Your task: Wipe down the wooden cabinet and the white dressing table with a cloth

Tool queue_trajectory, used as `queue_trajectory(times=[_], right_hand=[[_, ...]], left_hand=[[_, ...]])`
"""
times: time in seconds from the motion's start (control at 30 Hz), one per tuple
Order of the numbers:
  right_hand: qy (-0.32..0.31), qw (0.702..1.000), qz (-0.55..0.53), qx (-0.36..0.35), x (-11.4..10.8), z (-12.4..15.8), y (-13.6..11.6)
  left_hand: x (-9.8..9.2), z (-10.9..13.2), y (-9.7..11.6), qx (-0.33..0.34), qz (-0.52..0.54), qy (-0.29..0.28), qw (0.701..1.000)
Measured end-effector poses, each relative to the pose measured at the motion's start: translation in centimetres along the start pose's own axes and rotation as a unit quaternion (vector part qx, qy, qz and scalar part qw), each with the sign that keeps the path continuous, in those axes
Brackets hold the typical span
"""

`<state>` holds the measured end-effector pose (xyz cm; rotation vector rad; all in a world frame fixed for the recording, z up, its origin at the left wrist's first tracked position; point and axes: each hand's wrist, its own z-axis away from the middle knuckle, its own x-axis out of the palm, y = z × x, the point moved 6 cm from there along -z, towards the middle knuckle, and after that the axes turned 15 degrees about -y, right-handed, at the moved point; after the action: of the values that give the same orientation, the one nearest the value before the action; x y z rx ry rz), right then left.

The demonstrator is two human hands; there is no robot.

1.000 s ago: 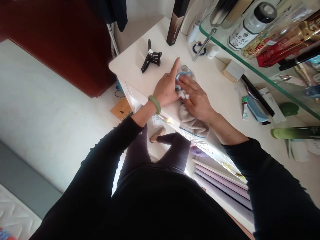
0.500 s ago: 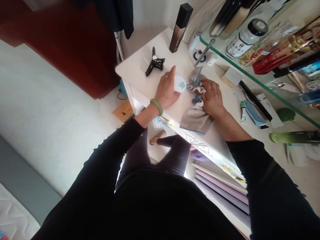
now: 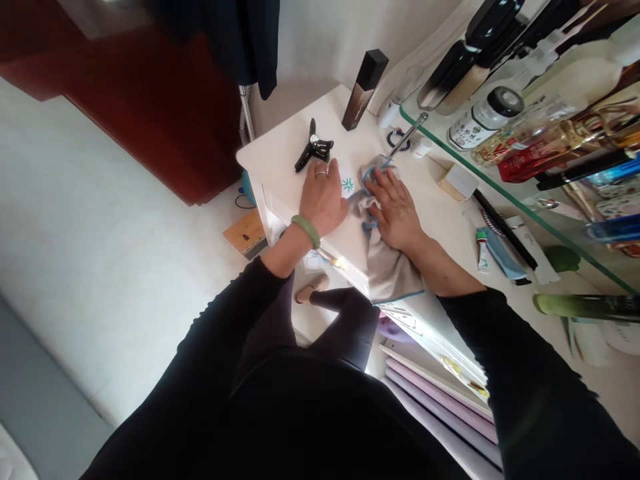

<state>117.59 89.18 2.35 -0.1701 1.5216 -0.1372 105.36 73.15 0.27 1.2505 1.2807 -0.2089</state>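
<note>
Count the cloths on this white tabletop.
1: the blue-edged beige cloth, bunched under the right grip, its lower part spread toward the front edge of the tabletop. Another could be hidden in the folds.

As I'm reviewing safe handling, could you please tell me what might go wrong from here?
The left hand is right beside the black claw clip, so a small shift might nudge it. The cloth under the right hand reaches the front edge of the desk, so it could slide off if let go. The white item with the green mark lies between the hands, so a sweep of the cloth might push it.
</note>
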Motion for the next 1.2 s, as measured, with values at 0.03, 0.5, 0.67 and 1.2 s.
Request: queue_trajectory(times=[0.03,0.5,0.67,1.2], right_hand=[[-0.002,1.0,0.004,0.001,-0.1,-1.7,0.4],[0.035,0.977,0.02,0.208,-0.8,-14.9,2.9],[0.059,0.975,0.002,0.215,-0.7,-17.5,4.5],[0.051,0.999,0.006,0.014,-0.7,8.0,1.5]], left_hand=[[-0.5,0.2,-0.4,-0.004,-0.005,-0.005,1.0],[-1.1,2.2,0.1,-0.013,-0.003,0.048,0.999],[-1.3,2.4,0.4,-0.029,-0.006,0.029,0.999],[-1.6,2.4,0.4,-0.03,0.054,0.025,0.998]])
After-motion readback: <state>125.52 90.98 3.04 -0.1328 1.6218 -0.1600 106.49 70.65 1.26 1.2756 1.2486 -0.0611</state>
